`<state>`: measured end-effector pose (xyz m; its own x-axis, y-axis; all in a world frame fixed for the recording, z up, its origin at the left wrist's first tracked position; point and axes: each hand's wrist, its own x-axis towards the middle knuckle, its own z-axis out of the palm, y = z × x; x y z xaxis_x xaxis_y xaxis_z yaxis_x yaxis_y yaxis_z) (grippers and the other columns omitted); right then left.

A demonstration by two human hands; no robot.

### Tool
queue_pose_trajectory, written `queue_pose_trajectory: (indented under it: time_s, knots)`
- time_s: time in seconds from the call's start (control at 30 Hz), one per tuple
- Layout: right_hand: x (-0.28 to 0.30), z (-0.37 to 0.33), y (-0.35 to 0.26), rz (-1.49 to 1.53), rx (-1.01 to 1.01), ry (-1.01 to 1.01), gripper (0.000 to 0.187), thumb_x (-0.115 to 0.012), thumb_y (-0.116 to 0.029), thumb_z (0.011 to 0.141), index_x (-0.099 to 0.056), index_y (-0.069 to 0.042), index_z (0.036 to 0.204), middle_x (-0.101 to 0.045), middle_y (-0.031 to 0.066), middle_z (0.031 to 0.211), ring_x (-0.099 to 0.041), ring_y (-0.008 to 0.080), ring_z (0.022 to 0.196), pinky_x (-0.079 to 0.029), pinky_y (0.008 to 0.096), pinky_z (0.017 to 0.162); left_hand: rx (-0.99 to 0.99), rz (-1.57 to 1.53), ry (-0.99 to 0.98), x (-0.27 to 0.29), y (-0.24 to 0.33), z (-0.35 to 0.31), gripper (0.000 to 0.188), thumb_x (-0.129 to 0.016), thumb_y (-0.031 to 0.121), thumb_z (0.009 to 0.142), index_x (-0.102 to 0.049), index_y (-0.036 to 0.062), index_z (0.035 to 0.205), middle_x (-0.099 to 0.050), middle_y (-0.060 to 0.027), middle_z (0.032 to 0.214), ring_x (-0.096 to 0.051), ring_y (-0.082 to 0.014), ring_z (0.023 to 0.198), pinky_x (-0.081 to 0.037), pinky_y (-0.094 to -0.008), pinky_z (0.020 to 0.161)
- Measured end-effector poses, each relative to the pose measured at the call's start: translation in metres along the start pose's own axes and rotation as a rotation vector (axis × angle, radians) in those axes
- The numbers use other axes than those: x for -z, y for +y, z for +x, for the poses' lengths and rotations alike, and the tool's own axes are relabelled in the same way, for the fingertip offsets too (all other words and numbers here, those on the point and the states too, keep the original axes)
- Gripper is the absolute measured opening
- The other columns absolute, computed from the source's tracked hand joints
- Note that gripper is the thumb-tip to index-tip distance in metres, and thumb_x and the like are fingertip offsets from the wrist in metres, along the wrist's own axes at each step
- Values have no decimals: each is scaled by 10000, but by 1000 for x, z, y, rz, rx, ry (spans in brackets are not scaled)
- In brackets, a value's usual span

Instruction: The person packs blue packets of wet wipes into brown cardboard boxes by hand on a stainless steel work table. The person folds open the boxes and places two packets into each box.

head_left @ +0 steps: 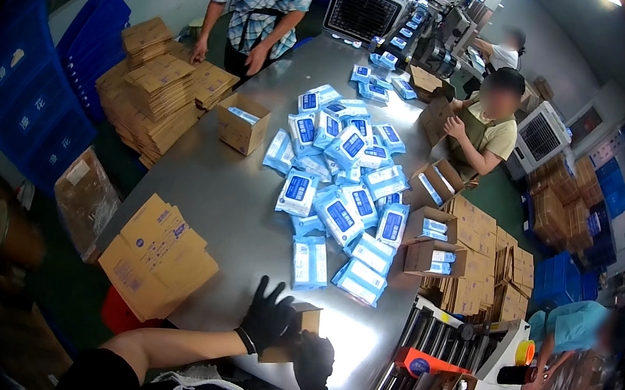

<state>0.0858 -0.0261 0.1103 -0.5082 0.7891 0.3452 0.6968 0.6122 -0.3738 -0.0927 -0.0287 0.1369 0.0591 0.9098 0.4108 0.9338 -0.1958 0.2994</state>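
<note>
In black gloves, both my hands are at a small cardboard box [309, 319] at the near edge of the metal table [196, 180]. My left hand [268, 322] is against the box's left side, its fingers stretched out and spread. The fingers of my right hand [312, 362] are bent over the box's near right edge and grip it. Much of the box is hidden behind the gloves. Just beyond it lies a large heap of blue and white wipe packs [341, 215]. Flat folded cartons [154, 257] are stacked to the left of my left hand.
Open cartons with packs [430, 258] line the table's right side; another carton [243, 124] stands at the far left. A roller conveyor with a taping machine [424, 367] is at the near right. Co-workers stand at the far left [262, 7] and far right [488, 123].
</note>
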Motion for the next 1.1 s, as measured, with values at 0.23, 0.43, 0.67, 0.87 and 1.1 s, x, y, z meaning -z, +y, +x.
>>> queue_pose_trajectory:
  time_s: [0.23,0.43,0.67,0.87,1.1]
  knots:
    - [-12,90,37,-184,-246,-113,101,-548,-144,763,-585,-50,758,-569,152,692,-551,344,713,-407,436,707,299,-398,-535,-23,2,40,442,-611,267,815,-529,48,1190,-616,-143,1056,-552,-332,1052,-429,-395,890]
    - [-63,50,94,1068,-778,-51,193,-501,-217,913,-554,-54,1000,-628,111,948,-592,254,918,-440,361,819,82,35,-401,-34,21,-5,702,-745,421,626,-500,188,1242,-340,-228,1380,-324,-416,1255,-217,-632,997]
    - [-4,-12,91,1168,-611,-335,382,-508,-345,937,-541,-10,1117,-577,56,991,-543,142,918,-440,285,809,184,-768,-228,14,4,1,760,-742,381,673,-434,109,1312,-428,-175,1261,-439,-319,1170,-377,-441,965]
    - [-7,7,-18,268,-425,-330,380,-663,-410,770,-623,-34,735,-616,187,650,-610,353,583,-468,425,527,768,-1645,-441,-14,-25,-57,594,-611,322,850,-366,52,1319,-506,-129,1209,-497,-225,1117,-426,-386,941]
    - [-67,11,-72,289,-18,-834,330,-579,-235,842,-585,-30,1101,-654,176,847,-642,299,793,-510,409,688,1492,-947,-428,-2,-23,-47,389,-546,268,872,-510,37,1183,-602,-118,1055,-593,-224,875,-495,-348,764]
